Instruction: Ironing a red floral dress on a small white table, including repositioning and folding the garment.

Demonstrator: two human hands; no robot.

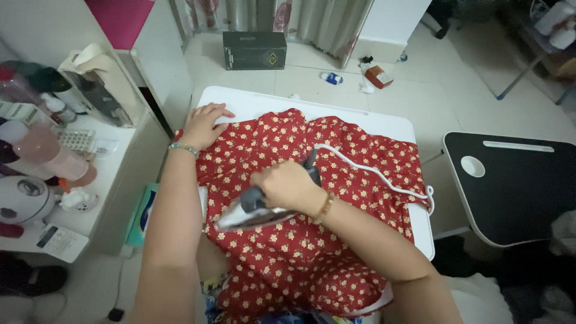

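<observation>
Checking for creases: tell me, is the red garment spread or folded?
Spread: the red floral garment lies across the white table, left hand pressing its edge.

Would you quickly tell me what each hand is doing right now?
Left hand: open, pressed flat on the red floral garment near its top edge.
Right hand: closed around the handle of the iron, which rests on the garment.

Garment's (pixel 312 240) lower hem seemingly cut off below.

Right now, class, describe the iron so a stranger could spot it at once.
Find the white table covered by a red floral garment. On the cloth, the right hand grips the iron. It is the only silver and grey thing there, trailing a white cord.
</observation>
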